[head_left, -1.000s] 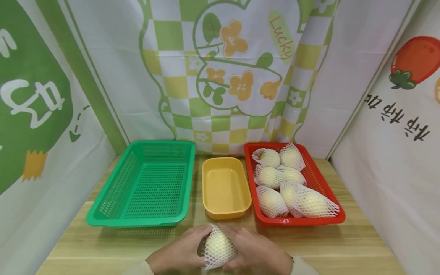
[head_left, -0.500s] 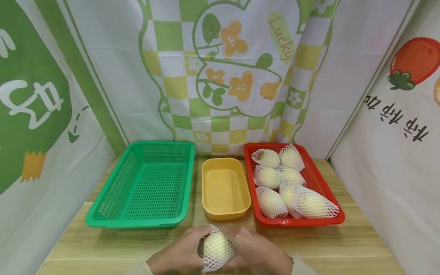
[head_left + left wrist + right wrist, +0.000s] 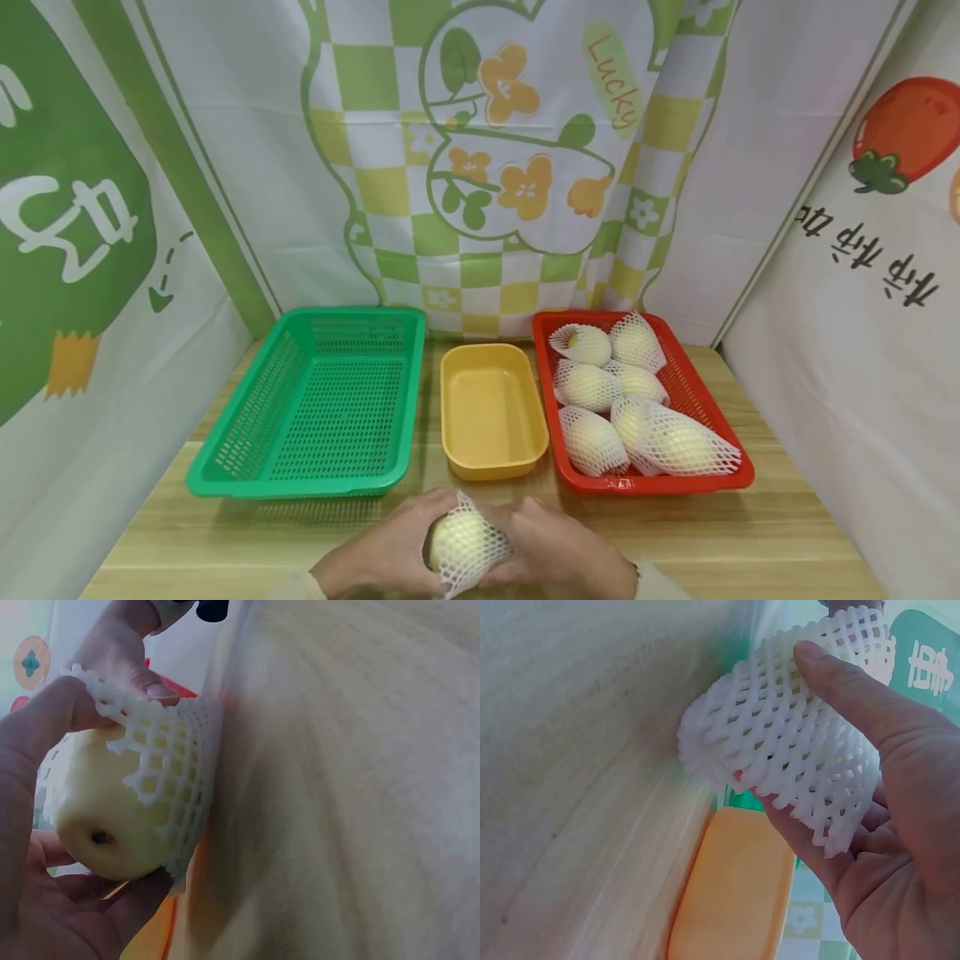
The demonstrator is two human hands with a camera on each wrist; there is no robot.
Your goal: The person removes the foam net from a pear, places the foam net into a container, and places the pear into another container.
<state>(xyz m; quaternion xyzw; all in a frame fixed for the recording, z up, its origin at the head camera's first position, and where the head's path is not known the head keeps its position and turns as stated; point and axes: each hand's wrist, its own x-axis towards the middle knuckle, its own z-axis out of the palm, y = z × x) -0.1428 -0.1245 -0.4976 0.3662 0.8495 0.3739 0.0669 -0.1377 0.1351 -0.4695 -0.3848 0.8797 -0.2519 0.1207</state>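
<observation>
In the head view, both hands are at the near middle of the table around a pale yellow pear [image 3: 442, 542] in a white foam net [image 3: 476, 550]. My left hand [image 3: 390, 546] grips the pear's bare end, with the fingers and thumb curled round it. This end, with its small dark hollow, shows beyond the net's edge in the left wrist view. My right hand [image 3: 562, 542] holds the netted end. In the right wrist view, its thumb lies on the foam net [image 3: 780, 727] and the fingers curl beneath. The net still covers part of the pear.
A red basket [image 3: 652, 483] with several netted pears [image 3: 592, 442] stands on the right. Between it and a green basket [image 3: 300, 483] on the left sits a small yellow tub [image 3: 495, 408]. Printed cloth [image 3: 510, 283] hangs behind, and cloth walls flank the wooden table [image 3: 750, 550].
The pear and the left hand have shifted slightly left. More bare pear shows at the net's left edge, while the right hand stays in nearly the same place.
</observation>
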